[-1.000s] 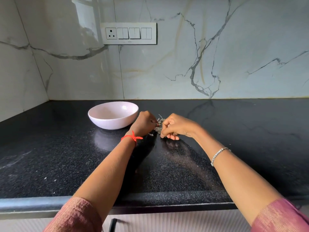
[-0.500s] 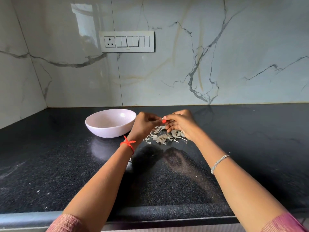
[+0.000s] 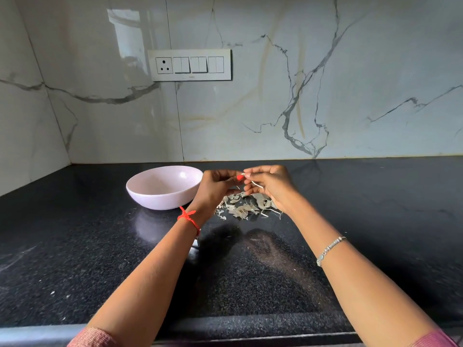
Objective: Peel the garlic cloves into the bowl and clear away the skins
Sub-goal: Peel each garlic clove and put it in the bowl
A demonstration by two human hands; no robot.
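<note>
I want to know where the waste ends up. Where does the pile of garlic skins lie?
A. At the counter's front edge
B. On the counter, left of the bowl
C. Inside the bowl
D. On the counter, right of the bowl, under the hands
D: the garlic skins lie loose on the black counter just right of the bowl, below the left hand and right hand, which pinch a garlic piece.
</note>
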